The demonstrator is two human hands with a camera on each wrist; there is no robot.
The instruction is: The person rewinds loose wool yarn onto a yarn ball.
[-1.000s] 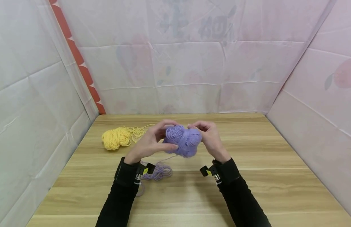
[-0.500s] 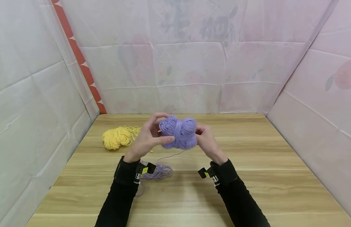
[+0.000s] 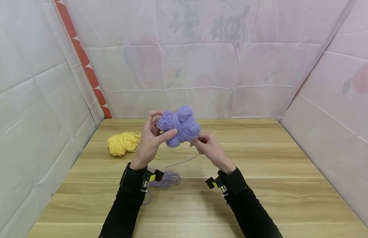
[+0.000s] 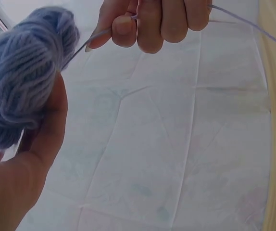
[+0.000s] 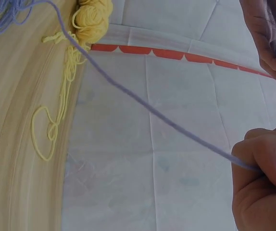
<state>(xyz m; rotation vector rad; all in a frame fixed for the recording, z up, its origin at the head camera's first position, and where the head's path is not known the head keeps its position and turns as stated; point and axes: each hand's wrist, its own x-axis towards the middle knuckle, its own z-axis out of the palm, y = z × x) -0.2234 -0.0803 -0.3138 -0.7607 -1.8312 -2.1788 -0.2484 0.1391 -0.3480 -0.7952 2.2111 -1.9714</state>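
Note:
A purple ball of yarn (image 3: 184, 127) is held up over the table by my left hand (image 3: 149, 142), its thumb across the front. In the left wrist view the same ball (image 4: 25, 72) is wound in crossing bands. My right hand (image 3: 210, 150) is just right of and below the ball and pinches the purple strand. From its curled fingers, the strand (image 5: 150, 110) runs slackly down to a loose purple heap (image 3: 169, 179) on the table, partly hidden behind my left wrist. Between ball and right hand, a short stretch of strand (image 4: 92, 38) is taut.
A yellow ball of yarn (image 3: 121, 144) lies on the wooden table (image 3: 261, 198) at the back left. Its loose yellow loops (image 5: 46, 139) trail over the tabletop behind my left hand. Pale printed sheets (image 3: 198, 69) wall the table at the back and both sides.
The ball has turned in my left hand and risen to the left. My right hand has moved from behind the ball's right side to its lower right, drawing the strand along.

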